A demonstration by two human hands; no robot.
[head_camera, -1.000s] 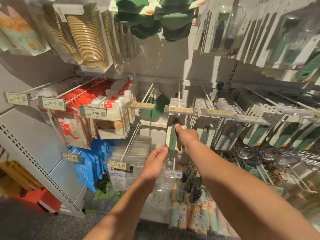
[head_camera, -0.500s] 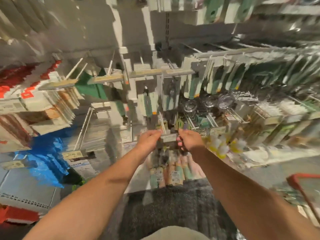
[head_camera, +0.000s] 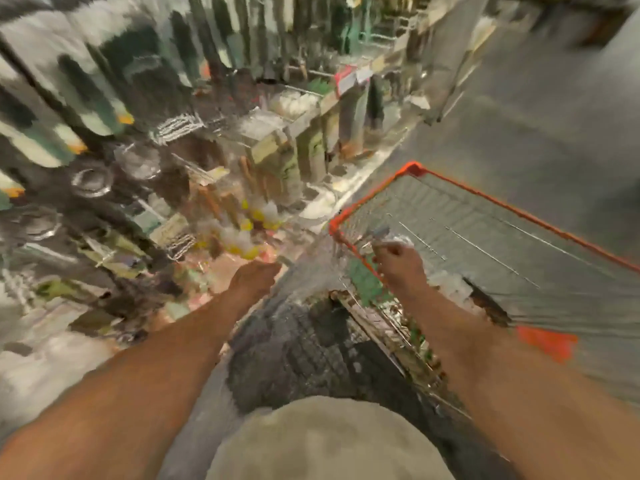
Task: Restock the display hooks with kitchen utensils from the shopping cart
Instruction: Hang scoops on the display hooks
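Note:
The whole view is smeared by motion. The shopping cart (head_camera: 485, 198), wire with an orange rim, stands at the right. My right hand (head_camera: 401, 263) hovers over its near left corner with the fingers curled; whether it holds anything is lost in the blur. Green packaging (head_camera: 367, 285) shows inside the cart just below that hand. My left hand (head_camera: 254, 278) reaches forward between the cart and the shelves, its fingers too blurred to read. Hanging packs of green-handled utensils (head_camera: 104, 109) fill the display hooks at upper left.
Shelves of packaged goods (head_camera: 277, 157) run from the left toward the upper middle. Round metal items (head_camera: 91, 181) hang at the left. Grey aisle floor (head_camera: 519, 98) lies beyond the cart. Dark floor (head_camera: 294, 358) sits between my arms.
My view has swung right and down from the hooks to the cart. Both hands left the hook's price tag; the right hand now sits over the cart's corner.

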